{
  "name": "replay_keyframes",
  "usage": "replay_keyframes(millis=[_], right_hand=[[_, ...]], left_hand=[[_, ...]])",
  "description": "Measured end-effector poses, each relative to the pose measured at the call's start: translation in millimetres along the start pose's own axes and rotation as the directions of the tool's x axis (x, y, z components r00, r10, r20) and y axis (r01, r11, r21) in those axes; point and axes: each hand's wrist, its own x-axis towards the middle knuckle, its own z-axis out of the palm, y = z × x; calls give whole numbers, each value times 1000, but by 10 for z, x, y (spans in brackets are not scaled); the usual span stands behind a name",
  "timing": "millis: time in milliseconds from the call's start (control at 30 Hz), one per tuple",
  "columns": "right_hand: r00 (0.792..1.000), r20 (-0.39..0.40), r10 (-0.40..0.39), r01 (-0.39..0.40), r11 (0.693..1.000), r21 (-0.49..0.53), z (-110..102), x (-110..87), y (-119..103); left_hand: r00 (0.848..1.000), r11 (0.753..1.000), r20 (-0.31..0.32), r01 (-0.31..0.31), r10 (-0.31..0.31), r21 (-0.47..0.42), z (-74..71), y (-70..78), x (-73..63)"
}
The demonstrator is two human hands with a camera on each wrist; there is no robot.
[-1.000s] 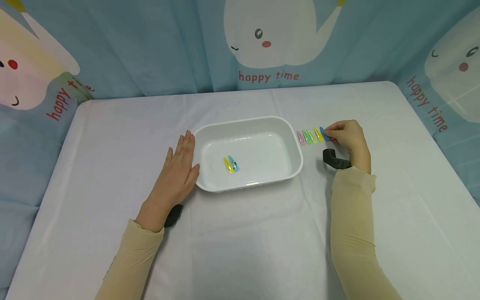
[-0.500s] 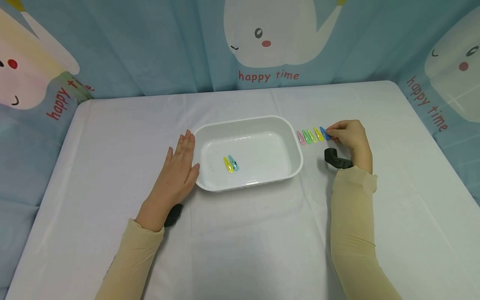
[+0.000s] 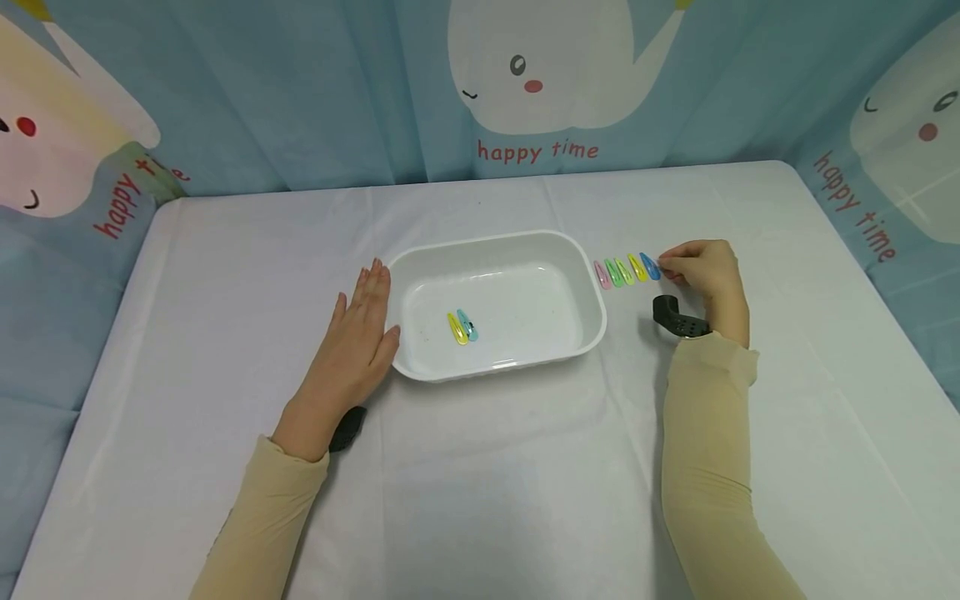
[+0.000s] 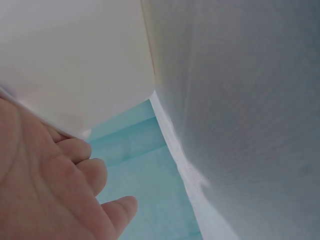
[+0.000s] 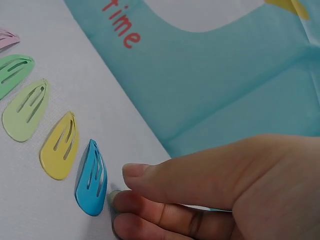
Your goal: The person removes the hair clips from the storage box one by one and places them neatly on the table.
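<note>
R hand (image 3: 705,271): fingers loosely bent, thumb close to index; nothing seen b/w them. Whether thumb & index tips meet: can't tell. Ring & little fingers hidden in head view; lower fingers cut off at frame btm in R wrist view. Blue clip (image 3: 649,266) lies on tabletop (image 3: 510,483) just beside the fingertips, apart from them in R wrist view.

Blue clip ends a row of 5 b/w tray's R edge and tabletop's R edge, nearer the tray. From tray outward: pink clip (image 3: 602,275), green clip (image 3: 613,273), pale green clip (image 3: 624,272), yellow clip (image 3: 637,267), blue. Pink is v. close to tray rim; contact unclear. Pink & green partly cut off in R wrist view.

L hand (image 3: 356,342): fingers straight, extended along tray's L edge, touching it; no grip seen. L wrist view shows palm side, hand cut off at frame L; tray wall likewise cropped.

White tray (image 3: 525,312): 2 clips inside, nr front L corner: second yellow clip (image 3: 457,329) and light blue clip (image 3: 467,325), side by side; contact unclear. Faint specks by them, too small to ID.

L wrist device (image 3: 348,429) mostly hidden under wrist. Sleeves (image 3: 705,433) cut off at frame btm.
</note>
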Motion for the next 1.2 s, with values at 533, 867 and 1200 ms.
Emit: replay_keyframes(millis=[533,867,1200], right_hand=[[992,-82,-98,110,981,157,-6,-130,-247],[967,-76,-244,255,933,253,19,-271,-496],[930,0,-368,342,864,368,86,-386,-678]], left_hand=[[1000,1000,2,2,-2,7,-9,-2,-1],[1000,1000,-5,-3,3,4,-12,0,3],[1000,1000,1,2,-2,2,-3,0,0]])
